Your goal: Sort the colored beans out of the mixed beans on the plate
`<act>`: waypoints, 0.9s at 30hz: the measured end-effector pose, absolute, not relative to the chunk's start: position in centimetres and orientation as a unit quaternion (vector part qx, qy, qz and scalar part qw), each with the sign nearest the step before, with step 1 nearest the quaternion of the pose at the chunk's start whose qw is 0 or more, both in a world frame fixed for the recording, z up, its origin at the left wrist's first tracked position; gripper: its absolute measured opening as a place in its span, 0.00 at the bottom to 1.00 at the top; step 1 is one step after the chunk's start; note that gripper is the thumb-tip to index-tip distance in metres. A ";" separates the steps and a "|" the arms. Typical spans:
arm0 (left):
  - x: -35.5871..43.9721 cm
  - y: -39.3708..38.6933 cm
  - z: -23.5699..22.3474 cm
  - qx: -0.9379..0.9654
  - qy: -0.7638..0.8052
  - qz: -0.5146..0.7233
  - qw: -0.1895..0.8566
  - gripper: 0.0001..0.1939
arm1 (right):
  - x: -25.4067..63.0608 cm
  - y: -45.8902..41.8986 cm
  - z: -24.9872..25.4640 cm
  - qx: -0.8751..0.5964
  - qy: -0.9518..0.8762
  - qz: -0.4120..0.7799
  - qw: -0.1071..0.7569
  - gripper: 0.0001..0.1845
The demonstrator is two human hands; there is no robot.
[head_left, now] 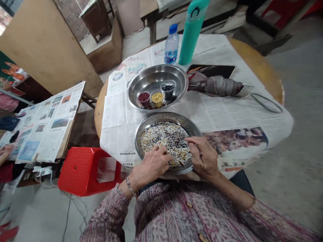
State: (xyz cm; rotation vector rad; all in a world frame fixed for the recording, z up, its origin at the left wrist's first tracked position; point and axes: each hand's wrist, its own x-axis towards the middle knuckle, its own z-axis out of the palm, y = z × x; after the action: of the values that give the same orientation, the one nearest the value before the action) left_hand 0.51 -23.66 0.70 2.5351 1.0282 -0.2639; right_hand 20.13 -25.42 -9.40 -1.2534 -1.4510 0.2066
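A steel basin (137, 134) at the table's near edge holds a spread of mixed beans and grains (164, 132), white, black and yellow. My left hand (156, 163) reaches over the near rim, its fingers curled down onto the grains; whatever they pinch is hidden. At the right rim my right hand (205, 157) has thumb and forefinger drawn together over the grains, and anything between them is too small to name. Behind stands a second steel basin (148, 74). In it are clear cups of red beans (144, 97), yellow beans (157, 98) and black beans (168, 88).
Newspaper (118, 124) covers the round table. Toward the back stand a water bottle (172, 45) and a green bottle (193, 37). A dark phone (214, 71) and a folded umbrella (217, 86) lie right of the basins. A red stool (80, 171) is at the left; another person's hand (6, 151) shows beyond.
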 end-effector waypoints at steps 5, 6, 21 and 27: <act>2.6 -22.8 -1.2 0.907 0.378 -0.074 0.169 0.13 | 20.1 -25.4 -9.5 -0.535 -0.614 0.082 0.575 0.12; 2.8 -22.2 -1.6 0.902 0.398 -0.061 0.155 0.14 | 20.1 -25.4 -9.5 -0.534 -0.615 0.080 0.575 0.12; 0.0 -19.2 -2.0 0.784 0.600 0.013 0.158 0.11 | 20.1 -25.5 -9.4 -0.528 -0.624 0.080 0.570 0.11; 2.0 -20.5 -3.2 0.833 0.473 0.130 0.255 0.08 | 20.1 -25.5 -9.3 -0.528 -0.624 0.076 0.571 0.11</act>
State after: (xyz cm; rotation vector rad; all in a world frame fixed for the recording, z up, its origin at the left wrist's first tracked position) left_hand 1.95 -20.45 -3.25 2.2627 1.2858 0.3533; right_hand 20.08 -25.45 -9.32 -1.2393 -1.4633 0.1772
